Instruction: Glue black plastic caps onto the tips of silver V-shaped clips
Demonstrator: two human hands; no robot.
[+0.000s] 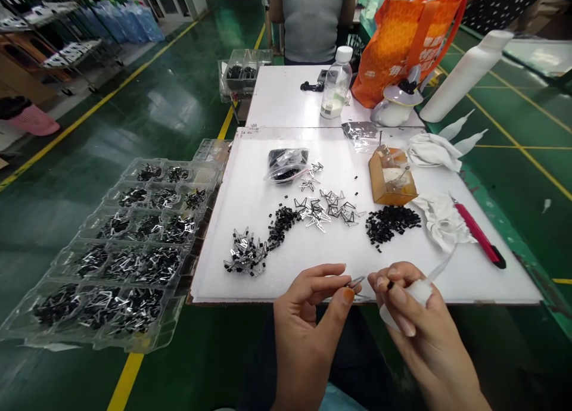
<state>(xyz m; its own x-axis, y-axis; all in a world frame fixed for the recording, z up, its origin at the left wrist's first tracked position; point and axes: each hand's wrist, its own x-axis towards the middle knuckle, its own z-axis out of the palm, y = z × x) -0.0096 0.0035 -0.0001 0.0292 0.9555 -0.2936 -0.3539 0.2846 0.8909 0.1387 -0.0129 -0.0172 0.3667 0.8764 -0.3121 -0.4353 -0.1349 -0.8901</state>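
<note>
A metal clip (356, 282) and a black piece (390, 285) are facing each other, just apart.
The left grip (310, 315) is pinching the clip, which is poking past its fingertips; the right grip (413, 307) is pinching the piece between thumb and fingers, white material (420, 292) trailing from it, while a black pile (393, 223) is lying beyond that grip on the worktop (250, 199).

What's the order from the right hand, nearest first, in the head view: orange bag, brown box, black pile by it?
1. Black pile, ahead of the right hand.
2. Brown box, just beyond the pile.
3. Orange bag, at the far right.
</note>
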